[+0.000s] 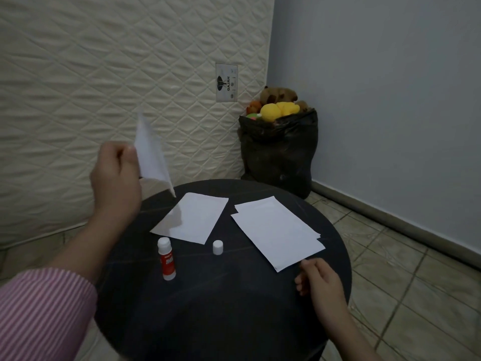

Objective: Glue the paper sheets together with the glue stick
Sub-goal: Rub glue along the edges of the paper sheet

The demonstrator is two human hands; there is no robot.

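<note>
My left hand [114, 173] holds a white paper sheet [152, 155] up in the air above the table's far left edge. A single white sheet [194, 217] lies flat on the round black table [221, 295]. To its right lies a small stack of white sheets [278, 230]. The red and white glue stick [166, 259] stands upright and uncapped near the table's left side. Its white cap [217, 247] stands apart, between the sheets. My right hand [318, 280] rests on the table with curled fingers, just beside the stack's near corner, holding nothing.
A quilted cream mattress [104, 74] leans upright behind the table. A black bag [278, 149] full of plush toys stands in the corner against the blue-grey wall. Tiled floor [403, 282] extends to the right.
</note>
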